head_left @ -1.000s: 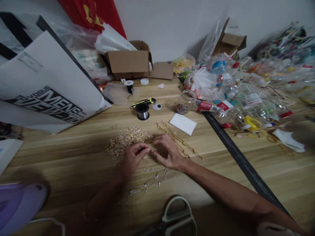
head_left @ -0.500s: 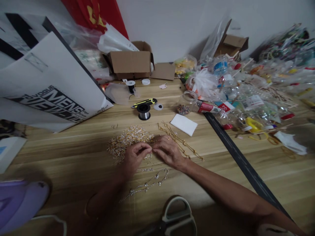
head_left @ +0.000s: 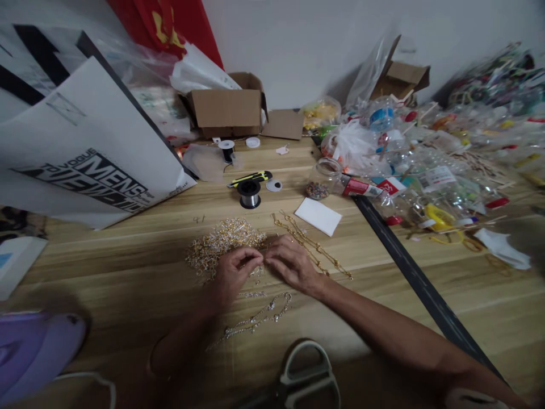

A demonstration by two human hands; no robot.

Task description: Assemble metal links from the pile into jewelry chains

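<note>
Pile of small shiny pieces (head_left: pixel 227 238) just beyond left hand (head_left: pixel 232 272), near right hand (head_left: pixel 292 264), fingertips pressed together, anything pinched indiscernible.

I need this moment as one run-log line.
left hand: close to right hand, grips unclear; gold-and-silver pile: beyond left hand; silver chain: near side; gold chains: beside right hand

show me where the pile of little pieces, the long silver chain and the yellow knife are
Pile (head_left: pixel 227 238): head view, on its middle.
Long silver chain (head_left: pixel 252 321): head view, on its middle stretch.
Yellow knife (head_left: pixel 255 177): head view, on its handle.
</note>
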